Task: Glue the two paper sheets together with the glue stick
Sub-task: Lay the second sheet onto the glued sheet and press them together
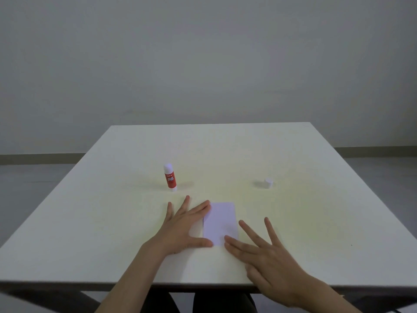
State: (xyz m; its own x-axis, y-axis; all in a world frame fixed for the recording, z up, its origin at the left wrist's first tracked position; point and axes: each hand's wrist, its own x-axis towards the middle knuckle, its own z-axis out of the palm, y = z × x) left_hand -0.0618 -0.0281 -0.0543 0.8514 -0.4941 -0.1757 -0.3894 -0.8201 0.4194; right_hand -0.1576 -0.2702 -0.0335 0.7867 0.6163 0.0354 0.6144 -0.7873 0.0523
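A small white paper rectangle [220, 222] lies flat on the table near the front edge; I cannot tell whether it is one sheet or two stacked. My left hand [185, 227] rests flat beside it with fingers spread, index finger and thumb touching the paper's left edge. My right hand [264, 251] is spread to the right, fingertips touching the paper's lower right corner. The glue stick [170, 177], red with a white top and no cap, stands upright behind my left hand. Its white cap [268, 183] sits apart at the right.
The white table [316, 222] stretches wide around the paper, and its front edge [90, 284] runs just below my wrists. A grey wall and floor lie beyond the far edge.
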